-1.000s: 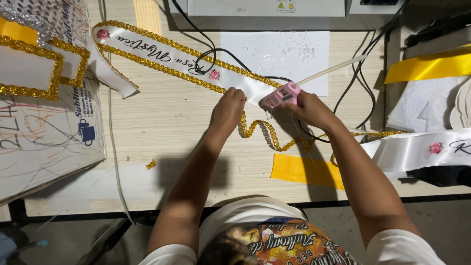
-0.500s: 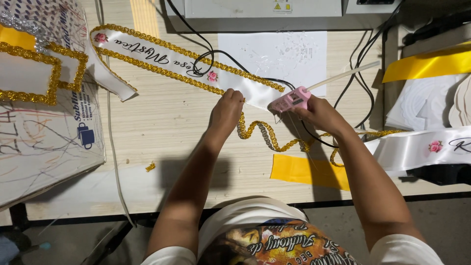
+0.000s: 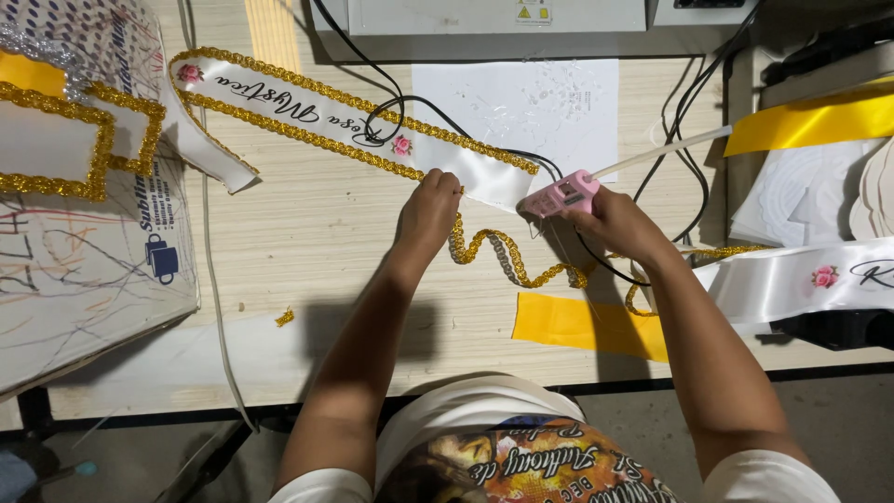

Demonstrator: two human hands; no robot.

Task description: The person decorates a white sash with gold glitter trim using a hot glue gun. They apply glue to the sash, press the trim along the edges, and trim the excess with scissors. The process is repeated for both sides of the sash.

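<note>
- Two hands are working mid-worktop: left hand (image 3: 430,210) pinching gold braid (image 3: 507,256) onto the white sash (image 3: 307,114).
- Right hand (image 3: 616,222) is gripping a pink glue gun (image 3: 559,195).
- Far edge is looking trimmed; near edge's right end is lacking braid.

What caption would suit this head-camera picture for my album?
Left hand presses gold braid trim along a white satin sash while right hand holds a pink glue gun.

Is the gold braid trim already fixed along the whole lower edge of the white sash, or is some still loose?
Partly loose. The gold braid trim curls free on the table beyond the left hand.
</note>
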